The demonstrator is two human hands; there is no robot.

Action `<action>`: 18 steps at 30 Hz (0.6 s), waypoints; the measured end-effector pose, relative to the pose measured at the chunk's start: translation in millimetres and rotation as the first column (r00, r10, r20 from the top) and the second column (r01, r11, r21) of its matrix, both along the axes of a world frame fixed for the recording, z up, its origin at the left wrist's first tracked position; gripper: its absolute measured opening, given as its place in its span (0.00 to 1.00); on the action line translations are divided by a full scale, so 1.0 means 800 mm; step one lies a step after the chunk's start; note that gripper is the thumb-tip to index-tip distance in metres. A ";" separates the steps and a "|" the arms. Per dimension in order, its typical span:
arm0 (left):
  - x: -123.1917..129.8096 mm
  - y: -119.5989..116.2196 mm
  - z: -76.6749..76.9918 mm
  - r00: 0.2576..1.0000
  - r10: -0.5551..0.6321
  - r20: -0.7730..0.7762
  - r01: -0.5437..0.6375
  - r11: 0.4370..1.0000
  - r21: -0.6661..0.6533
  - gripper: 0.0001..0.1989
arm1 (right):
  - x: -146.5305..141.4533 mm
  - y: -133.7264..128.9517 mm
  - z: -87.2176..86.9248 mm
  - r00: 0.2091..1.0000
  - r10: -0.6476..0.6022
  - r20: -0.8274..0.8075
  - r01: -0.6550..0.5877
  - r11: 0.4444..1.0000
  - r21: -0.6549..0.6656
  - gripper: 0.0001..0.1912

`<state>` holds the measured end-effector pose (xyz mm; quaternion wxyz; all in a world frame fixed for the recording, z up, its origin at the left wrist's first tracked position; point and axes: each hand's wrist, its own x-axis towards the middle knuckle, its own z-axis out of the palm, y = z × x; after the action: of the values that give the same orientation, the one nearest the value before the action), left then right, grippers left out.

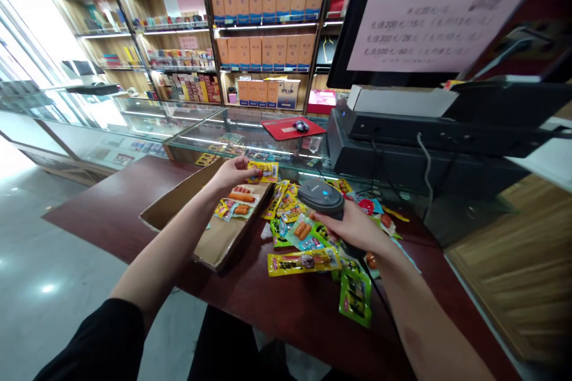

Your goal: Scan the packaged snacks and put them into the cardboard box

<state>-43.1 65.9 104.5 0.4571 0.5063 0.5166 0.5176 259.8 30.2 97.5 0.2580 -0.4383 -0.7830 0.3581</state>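
Note:
My left hand (236,172) pinches a small yellow snack packet (269,172) above the far end of an open cardboard box (214,244). Inside the box lie a few packs, among them a sausage pack (242,197). My right hand (353,223) is wrapped around the handle of a dark barcode scanner (320,195), its head pointing left with a small blue light on top. Beneath the scanner spreads a pile of snack packets, including a long yellow packet (304,262) and a green packet (356,296) nearest to me.
The dark red tabletop (277,309) carries the box and pile. Behind it stands a glass display counter (201,131) with a red mouse pad (292,128). A monitor (348,30) and a black cash drawer (379,149) rise at right. Stocked shelves (268,27) line the wall.

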 end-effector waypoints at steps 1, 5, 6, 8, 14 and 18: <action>-0.011 -0.002 0.002 1.000 0.006 0.013 -0.007 1.000 0.005 0.20 | 0.000 0.001 -0.002 1.000 0.001 0.004 -0.001 1.000 0.017 0.16; -0.062 -0.021 0.007 0.997 0.061 0.047 -0.061 0.998 0.004 0.21 | 0.000 0.006 -0.013 1.000 -0.013 0.026 0.013 1.000 -0.011 0.14; -0.073 -0.028 0.009 0.995 0.084 0.046 -0.084 0.996 0.002 0.21 | 0.000 0.007 -0.015 0.999 -0.017 0.030 0.018 0.999 -0.036 0.13; -0.094 -0.042 0.014 0.991 0.128 0.040 -0.128 0.992 -0.009 0.21 | 0.000 0.008 -0.017 0.999 -0.018 0.035 0.021 0.997 -0.079 0.13; -0.110 -0.057 0.017 0.972 0.233 -0.036 -0.234 0.971 -0.044 0.23 | 0.012 0.013 -0.009 0.997 -0.058 0.049 0.060 0.998 -0.032 0.14; -0.070 -0.037 0.010 0.988 0.144 -0.048 -0.146 0.988 -0.042 0.24 | 0.038 0.020 -0.001 0.988 -0.155 0.024 0.155 0.988 0.005 0.16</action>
<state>-98.9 36.7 112.8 0.4180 0.4685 0.5735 0.5263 290.1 45.8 96.8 0.2761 -0.5018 -0.7503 0.3302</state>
